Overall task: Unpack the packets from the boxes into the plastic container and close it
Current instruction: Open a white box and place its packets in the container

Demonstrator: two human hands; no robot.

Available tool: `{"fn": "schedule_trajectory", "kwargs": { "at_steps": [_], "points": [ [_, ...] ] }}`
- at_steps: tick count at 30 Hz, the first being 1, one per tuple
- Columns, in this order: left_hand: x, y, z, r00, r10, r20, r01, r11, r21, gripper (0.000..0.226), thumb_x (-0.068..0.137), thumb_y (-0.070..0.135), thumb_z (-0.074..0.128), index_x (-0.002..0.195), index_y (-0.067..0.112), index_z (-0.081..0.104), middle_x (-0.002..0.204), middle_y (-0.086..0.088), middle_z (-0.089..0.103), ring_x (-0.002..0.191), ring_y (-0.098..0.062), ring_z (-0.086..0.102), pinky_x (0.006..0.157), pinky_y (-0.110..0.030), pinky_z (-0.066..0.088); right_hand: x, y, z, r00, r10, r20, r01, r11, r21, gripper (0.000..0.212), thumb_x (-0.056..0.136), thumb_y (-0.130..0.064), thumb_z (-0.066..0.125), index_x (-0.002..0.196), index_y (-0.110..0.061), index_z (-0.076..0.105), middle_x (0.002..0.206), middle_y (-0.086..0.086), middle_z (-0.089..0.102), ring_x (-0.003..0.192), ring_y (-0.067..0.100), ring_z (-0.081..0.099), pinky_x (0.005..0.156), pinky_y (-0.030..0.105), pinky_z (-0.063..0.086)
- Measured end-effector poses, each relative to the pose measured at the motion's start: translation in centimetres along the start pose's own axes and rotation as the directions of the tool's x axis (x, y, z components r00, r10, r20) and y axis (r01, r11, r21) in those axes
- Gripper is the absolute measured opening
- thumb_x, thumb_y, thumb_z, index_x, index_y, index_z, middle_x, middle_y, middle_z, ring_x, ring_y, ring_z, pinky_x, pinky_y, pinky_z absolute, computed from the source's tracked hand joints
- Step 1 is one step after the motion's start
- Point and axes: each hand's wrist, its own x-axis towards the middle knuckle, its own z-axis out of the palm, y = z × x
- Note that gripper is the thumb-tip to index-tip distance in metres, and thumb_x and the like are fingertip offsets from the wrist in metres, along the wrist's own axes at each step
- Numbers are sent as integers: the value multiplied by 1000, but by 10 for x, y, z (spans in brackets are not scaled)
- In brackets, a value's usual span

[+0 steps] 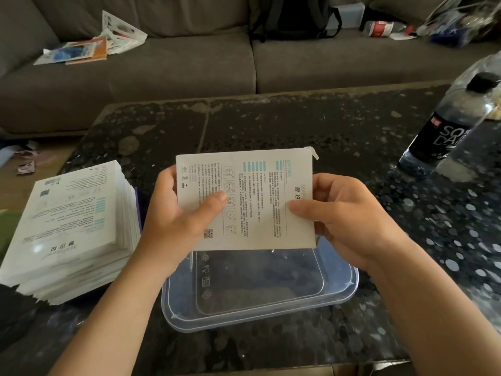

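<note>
Two grips on one white box (252, 202): the left grip (176, 215) and right grip (347, 213) each pinch a side, thumbs on the printed face, holding it just above the plastic container (260, 318), likely so the packets drop straight in. The container sits lidless on the surface (298, 126), with nothing visible inside. Left of the container, a white stack (70, 226) waits.

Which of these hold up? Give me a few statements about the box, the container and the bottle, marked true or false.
1. The left hand and the right hand hold the white box above the plastic container. True.
2. Packets already lie in the plastic container. False: none show in it.
3. A white stack lies left of the container. True.
4. The bottle has a white cap. False: its cap is black.
</note>
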Motion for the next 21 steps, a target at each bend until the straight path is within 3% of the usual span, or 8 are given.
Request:
{"fn": "schedule_trajectory", "kwargs": {
  "at_steps": [3,6,9,12,15,17,18,21],
  "points": [
    [-1,3,4,998,51,-35,-45,985,165,104,68,52,76,158,26,30,135,11,63,119,-5,64,91,-30,61,-1,-1,1,1000,-3,-14,4,999,37,18,92,1,65,106,-9,69,105,3,78,95,23,75,76,43,60],
    [-3,6,6,991,130,-24,-115,937,330,120,70,66,74,165,28,10,157,6,39,136,-5,44,99,-26,51,-2,-4,2,999,-31,-44,33,999,44,14,93,-1,65,103,-9,69,102,3,78,93,22,76,69,36,60],
    [-5,9,5,918,344,195,-392,725,566,129,70,79,68,166,21,3,171,1,5,157,-13,10,121,-42,26,-3,-4,4,997,-53,-64,53,999,-2,11,93,-3,65,101,-10,69,100,2,78,91,21,76,68,37,61],
    [-9,19,11,835,320,447,-550,524,651,142,59,87,65,163,29,-13,172,5,-20,159,-15,-19,125,-51,0,-6,-4,8,997,-60,-56,60,998,-16,10,93,-3,66,99,-10,69,99,4,78,91,23,76,63,34,59],
    [-12,23,19,824,227,519,-566,377,733,157,51,93,67,153,32,-35,165,2,-39,153,-19,-36,121,-46,-22,-9,-5,14,998,-55,-14,55,998,-3,12,93,-3,66,102,-9,68,99,5,78,93,24,76,71,42,61],
    [-11,21,19,833,193,518,-552,333,764,160,53,91,71,151,31,-40,165,1,-38,154,-23,-35,122,-49,-23,-10,-6,16,999,-39,17,39,999,7,14,92,-3,67,105,-8,68,101,6,78,94,24,75,79,49,62],
    [-11,20,18,831,200,519,-556,327,764,158,54,88,73,154,28,-34,169,-2,-28,157,-26,-25,125,-53,-17,-10,-6,17,999,-32,33,32,999,0,15,92,-4,67,106,-7,67,102,5,77,95,24,75,81,50,61],
    [-11,18,16,803,318,504,-594,352,724,137,58,81,64,162,17,1,164,-9,16,153,-33,19,125,-61,10,-10,-8,15,996,-46,73,49,998,-43,19,89,-6,70,108,-7,67,102,5,77,96,24,75,83,52,60]
  ]
}}
